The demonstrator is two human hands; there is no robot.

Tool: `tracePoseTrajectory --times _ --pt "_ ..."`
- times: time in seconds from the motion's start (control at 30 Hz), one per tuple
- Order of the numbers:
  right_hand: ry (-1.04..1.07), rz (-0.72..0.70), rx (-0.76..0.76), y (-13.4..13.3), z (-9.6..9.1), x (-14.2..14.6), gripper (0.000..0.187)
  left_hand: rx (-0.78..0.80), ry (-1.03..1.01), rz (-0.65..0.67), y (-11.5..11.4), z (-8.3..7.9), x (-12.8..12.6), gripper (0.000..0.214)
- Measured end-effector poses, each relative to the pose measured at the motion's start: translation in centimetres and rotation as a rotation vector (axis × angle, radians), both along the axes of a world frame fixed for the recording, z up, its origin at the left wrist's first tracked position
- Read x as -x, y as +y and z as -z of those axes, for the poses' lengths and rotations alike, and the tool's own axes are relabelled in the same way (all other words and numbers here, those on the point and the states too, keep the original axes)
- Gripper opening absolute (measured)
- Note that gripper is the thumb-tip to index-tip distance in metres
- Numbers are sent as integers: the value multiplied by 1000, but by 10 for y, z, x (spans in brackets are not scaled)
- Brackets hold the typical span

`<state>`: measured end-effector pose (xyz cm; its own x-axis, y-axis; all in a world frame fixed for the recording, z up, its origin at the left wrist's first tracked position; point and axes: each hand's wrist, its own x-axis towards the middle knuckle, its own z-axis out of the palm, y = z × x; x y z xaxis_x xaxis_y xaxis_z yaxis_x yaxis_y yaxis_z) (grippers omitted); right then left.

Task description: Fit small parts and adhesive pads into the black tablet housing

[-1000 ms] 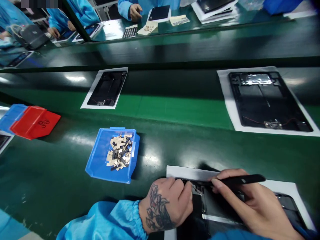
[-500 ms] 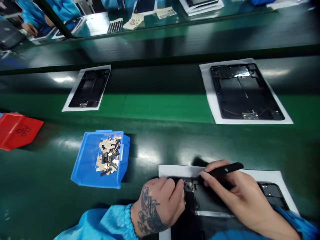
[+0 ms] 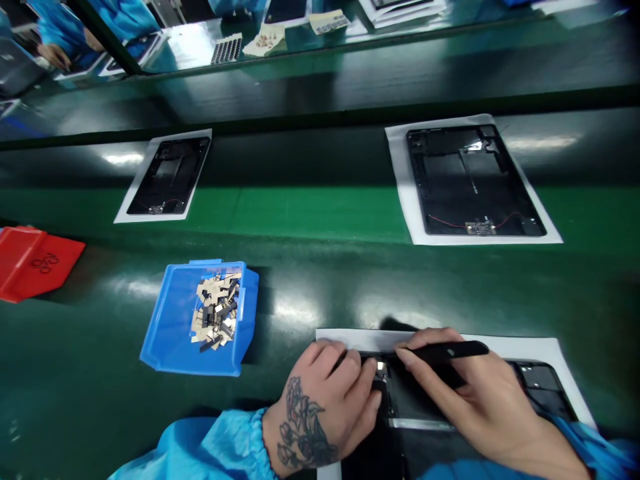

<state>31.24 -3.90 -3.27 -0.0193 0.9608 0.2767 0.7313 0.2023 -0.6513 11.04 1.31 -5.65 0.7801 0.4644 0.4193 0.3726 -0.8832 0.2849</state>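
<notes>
A black tablet shell point(image 3: 545, 390) lies on a white sheet point(image 3: 540, 349) at the near edge of the bench. My left hand point(image 3: 327, 407), tattooed, rests on the shell's top left corner with its fingers curled and pressed down near a small shiny part point(image 3: 381, 366). My right hand point(image 3: 480, 403) grips black tweezers point(image 3: 445, 351), whose tip points left at that same part. Blue sleeves cover both my arms.
A blue bin point(image 3: 173, 320) of several small tan and black pieces stands left of my hands. A red bin point(image 3: 35, 261) sits at the far left. Two more black shells on white sheets point(image 3: 167, 175) point(image 3: 473, 180) lie on the green belt behind. Co-workers' hands show at the top left.
My left hand's fingers have slid forward onto the shell's corner, and the tweezers have dropped a little and lie flatter. The view has shifted slightly, so the belt items appear further left.
</notes>
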Motion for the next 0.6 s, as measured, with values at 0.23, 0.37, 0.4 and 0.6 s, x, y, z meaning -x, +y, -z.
tracePoseTrajectory --times 0.23,0.37,0.4,0.6 --pt "52 77 -38 -3 -6 -11 7 38 94 -45 -7 4 -4 39" --pt "255 118 51 -1 -2 -15 9 36 126 -75 -12 5 -6 45" --pt "315 103 94 -1 1 -15 7 49 130 -66 -12 6 -6 46" --pt "301 -96 180 -8 10 -13 7 128 33 10 -8 7 -4 42"
